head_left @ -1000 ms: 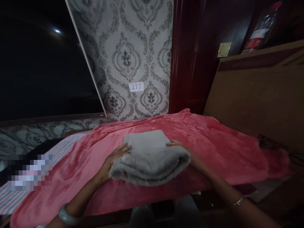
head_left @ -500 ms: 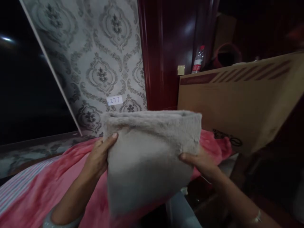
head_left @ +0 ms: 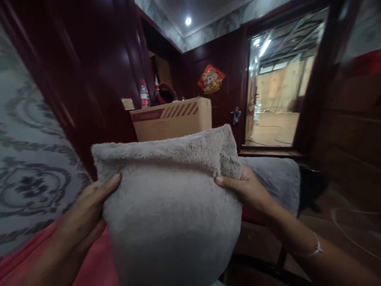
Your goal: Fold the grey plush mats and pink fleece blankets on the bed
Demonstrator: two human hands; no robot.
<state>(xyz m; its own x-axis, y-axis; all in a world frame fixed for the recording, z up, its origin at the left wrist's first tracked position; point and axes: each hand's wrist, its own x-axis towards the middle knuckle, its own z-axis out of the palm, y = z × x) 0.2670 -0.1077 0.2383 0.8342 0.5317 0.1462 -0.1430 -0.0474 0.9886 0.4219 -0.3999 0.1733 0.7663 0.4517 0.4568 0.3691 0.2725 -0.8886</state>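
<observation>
A grey plush cloth [head_left: 175, 206], folded into a thick panel with a fluffy strip along its top, hangs in front of me. At its left side my left hand [head_left: 92, 202] grips the edge, thumb on the near face and fingers behind. My right hand [head_left: 245, 184] pinches the right edge just below the fluffy strip, its other fingers mostly hidden behind the cloth. The lower end of the cloth runs out of view at the bottom.
A pink blanket [head_left: 97, 262] lies at lower left. Beyond the cloth stand a cardboard box [head_left: 178, 119] and a plastic bottle [head_left: 144, 95]. A seat-like surface under grey fabric [head_left: 272, 178] is at right, before an open doorway [head_left: 276, 87]. A cable [head_left: 342, 230] crosses the floor.
My view has swung right, bringing the doorway and grey-covered surface into sight. Both hands have carried the cloth along, still gripping its sides; it now appears larger, its right top corner raised.
</observation>
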